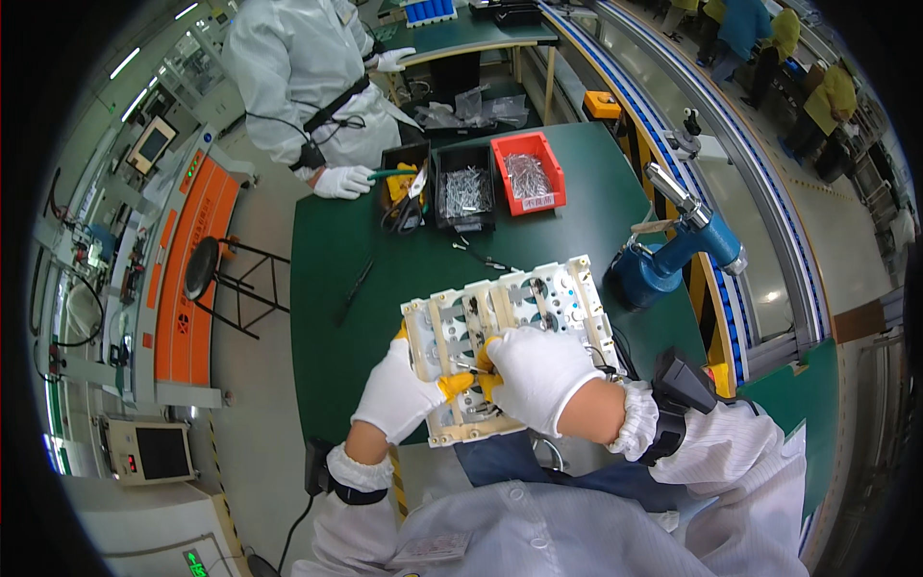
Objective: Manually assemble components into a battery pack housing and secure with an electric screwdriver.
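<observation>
A cream-white plastic battery-holder-like frame [508,300], with cross ribs and rows of round openings, is tilted up at the near edge of the green table. My left hand [394,394], in a white glove with yellow fingertips, grips its left side, thumb lying across the front. My right hand [546,377], gloved the same way, is closed in a pinch over the middle of the frame. A small metallic piece [469,367] shows between the two hands' fingertips; what the right fingers hold is mostly hidden.
On the green table [332,370] stand a red bin [553,197] and a black bin [465,223] of metal fasteners, and a black box holding scissors [411,200]. A blue lever tool [673,258] stands right, beside a conveyor [760,288]. A co-worker's gloved hand [343,183] rests far left.
</observation>
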`<state>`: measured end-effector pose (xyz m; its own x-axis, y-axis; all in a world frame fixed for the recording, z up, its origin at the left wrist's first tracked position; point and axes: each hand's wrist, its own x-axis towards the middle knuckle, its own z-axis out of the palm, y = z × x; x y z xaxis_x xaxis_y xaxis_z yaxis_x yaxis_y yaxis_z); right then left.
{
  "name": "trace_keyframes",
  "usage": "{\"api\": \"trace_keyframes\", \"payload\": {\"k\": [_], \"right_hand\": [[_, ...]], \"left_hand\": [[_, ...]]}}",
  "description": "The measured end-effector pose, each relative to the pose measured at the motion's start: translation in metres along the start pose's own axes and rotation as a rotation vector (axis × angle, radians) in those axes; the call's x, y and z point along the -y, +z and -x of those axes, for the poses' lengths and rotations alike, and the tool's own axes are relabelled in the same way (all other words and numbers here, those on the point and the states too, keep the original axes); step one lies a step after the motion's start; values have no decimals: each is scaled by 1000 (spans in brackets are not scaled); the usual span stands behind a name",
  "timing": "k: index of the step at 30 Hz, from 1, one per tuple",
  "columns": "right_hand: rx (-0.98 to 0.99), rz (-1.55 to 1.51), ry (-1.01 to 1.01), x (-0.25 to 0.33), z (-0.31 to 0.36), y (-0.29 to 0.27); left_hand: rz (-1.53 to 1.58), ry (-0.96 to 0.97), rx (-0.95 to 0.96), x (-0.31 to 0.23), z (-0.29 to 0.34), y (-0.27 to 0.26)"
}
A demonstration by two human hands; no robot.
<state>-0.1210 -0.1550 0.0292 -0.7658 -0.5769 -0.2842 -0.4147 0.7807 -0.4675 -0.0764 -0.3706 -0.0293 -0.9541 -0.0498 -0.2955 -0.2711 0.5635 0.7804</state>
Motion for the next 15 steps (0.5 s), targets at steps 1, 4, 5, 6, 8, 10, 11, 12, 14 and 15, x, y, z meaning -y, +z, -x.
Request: {"api": "trace_keyframes", "payload": {"k": [1,4,5,6,8,10,11,12,14,15], "right_hand": [[-20,-13,-2,-2,1,1],[-71,-33,3,-11,9,5],[-84,-37,-46,-11,3,11],[-140,0,-105,-13,12,11],[-166,-14,-233,-14,12,15],[-156,-41,-293,-16,18,13],[-93,-68,-244,-15,24,7],[-34,-98,-188,-14,30,-1],[-148,-135,-181,-25,27,13],[-94,-179,-148,-28,26,14]], "left_hand": [[56,22,8,6,-3,3],[70,85,69,-11,-4,5],[-52,139,16,-10,-1,3],[-66,170,-20,-5,1,6],[-120,61,-64,16,4,4],[-153,16,-51,-2,13,1],[-56,35,-28,-6,13,3],[37,59,4,-6,11,6],[-204,10,-25,5,3,7],[-208,-11,-14,3,4,7]]}}
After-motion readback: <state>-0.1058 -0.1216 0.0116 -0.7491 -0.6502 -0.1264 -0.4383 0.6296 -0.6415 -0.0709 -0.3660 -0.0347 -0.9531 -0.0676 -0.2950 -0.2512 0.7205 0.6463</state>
